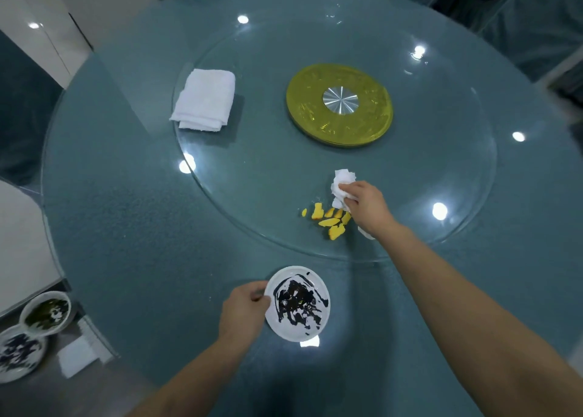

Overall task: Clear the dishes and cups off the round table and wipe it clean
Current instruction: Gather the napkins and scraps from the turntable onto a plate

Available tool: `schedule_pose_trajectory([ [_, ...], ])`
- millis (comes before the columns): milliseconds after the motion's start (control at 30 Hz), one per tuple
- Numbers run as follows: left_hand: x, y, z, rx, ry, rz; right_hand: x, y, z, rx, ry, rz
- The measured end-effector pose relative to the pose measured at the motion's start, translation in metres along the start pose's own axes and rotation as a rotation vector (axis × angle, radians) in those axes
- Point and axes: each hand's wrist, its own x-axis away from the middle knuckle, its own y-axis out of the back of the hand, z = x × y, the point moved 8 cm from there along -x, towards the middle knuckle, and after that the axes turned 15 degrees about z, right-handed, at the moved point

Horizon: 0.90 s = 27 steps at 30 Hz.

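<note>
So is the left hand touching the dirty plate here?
Touching. The head view shows the left hand gripping the left rim of the plate, thumb over the edge and fingers curled at it.

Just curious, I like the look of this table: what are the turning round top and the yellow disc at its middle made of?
The turntable looks like clear, glossy glass: the table shows through it. The yellow disc looks like polished, gold-toned metal with a brushed silver hub, though that is less certain.

Head view, steeply down, close over round table (126, 227)
</note>
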Motion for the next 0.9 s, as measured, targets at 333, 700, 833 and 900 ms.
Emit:
schedule_pose_trajectory([
  [333, -0.019, -0.029, 0.019, 0.335, 0.113, -0.056, 0.018, -0.020, 0.007, -0.022, -0.058, 0.007],
  [700, -0.038, -0.026, 0.011, 0.418, 0.096, -0.095, 0.048, -0.045, 0.018, -0.029, -0.074, 0.007],
  [833, -0.039, -0.024, 0.005, 0.464, 0.101, -0.122, 0.056, -0.057, 0.021, -0.068, -0.075, -0.001],
  [900, -0.039, -0.024, 0.006, 0.482, 0.102, -0.126, 0.059, -0.062, 0.023, -0.091, -0.079, 0.000],
])
